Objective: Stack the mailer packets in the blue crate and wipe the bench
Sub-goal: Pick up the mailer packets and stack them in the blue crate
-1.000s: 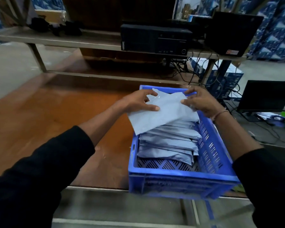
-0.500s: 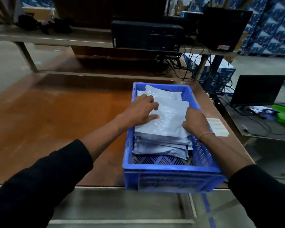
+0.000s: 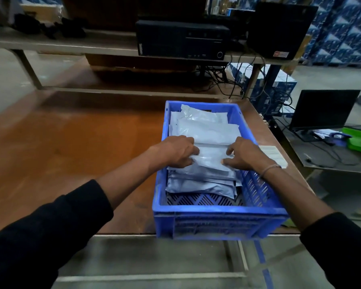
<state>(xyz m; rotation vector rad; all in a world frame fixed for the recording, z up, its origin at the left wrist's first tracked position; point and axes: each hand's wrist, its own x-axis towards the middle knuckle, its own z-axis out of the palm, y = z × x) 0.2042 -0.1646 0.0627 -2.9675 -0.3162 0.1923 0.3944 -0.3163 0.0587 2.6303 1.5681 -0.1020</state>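
Observation:
A blue plastic crate [image 3: 217, 215] stands at the near right corner of the brown wooden bench [image 3: 71, 147]. Inside lie several pale grey mailer packets [image 3: 204, 130] in an overlapping stack, leaving the crate's perforated floor bare at the near end. My left hand [image 3: 177, 151] grips the left edge of the top near packet [image 3: 211, 157]. On that packet's right edge my right hand [image 3: 242, 155] pinches it with fingers and thumb. Both hands are inside the crate, low on the stack.
A white paper label [image 3: 272, 155] lies on the bench right of the crate. Behind the bench a shelf holds a black computer case [image 3: 181, 40] and a dark box [image 3: 279, 28], with cables hanging. A monitor [image 3: 321, 111] and green object [image 3: 358, 140] sit at right.
The packet held up over the crate's far end has come down onto the stack. Both hands have slid toward me and now hold a packet nearer the crate's middle.

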